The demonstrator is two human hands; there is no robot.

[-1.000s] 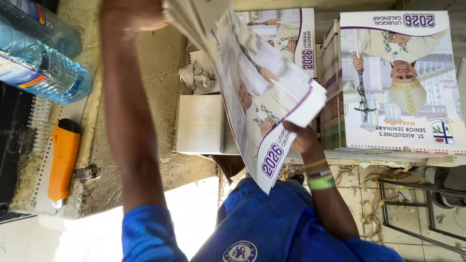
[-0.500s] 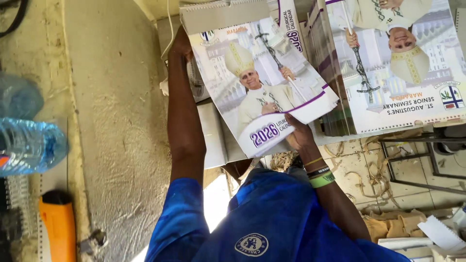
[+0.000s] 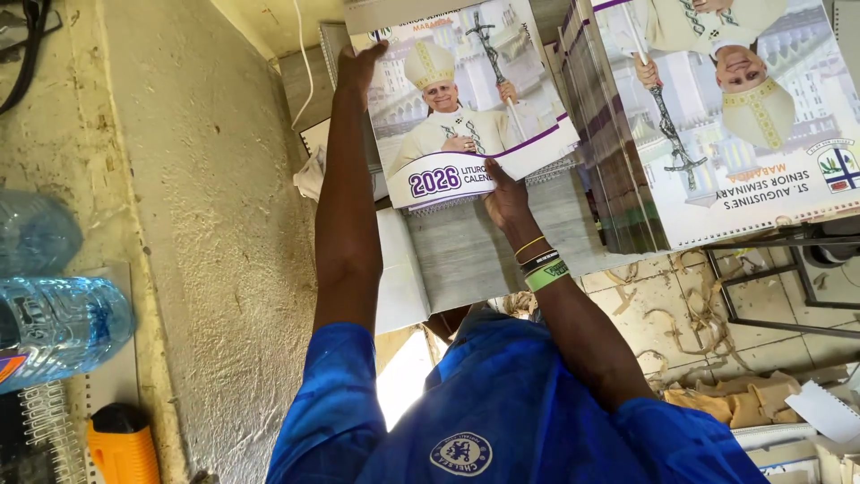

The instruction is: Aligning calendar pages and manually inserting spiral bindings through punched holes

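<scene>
The calendar (image 3: 466, 108) lies between a rough wall (image 3: 206, 224) and a tall stack (image 3: 717, 125), just beside both. Both arms reach forward: left hand (image 3: 358, 67) grips its far-left edge, right hand (image 3: 506, 193) pinches its near edge.

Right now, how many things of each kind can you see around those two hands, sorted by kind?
Printed wall calendars on view: 2, one held by the left hand and right hand, one topping the tall stack
Clear blue plastic water bottles: 2
Orange-handled utility cutter: 1
Wristbands on the right wrist: 3
Total: 8
</scene>
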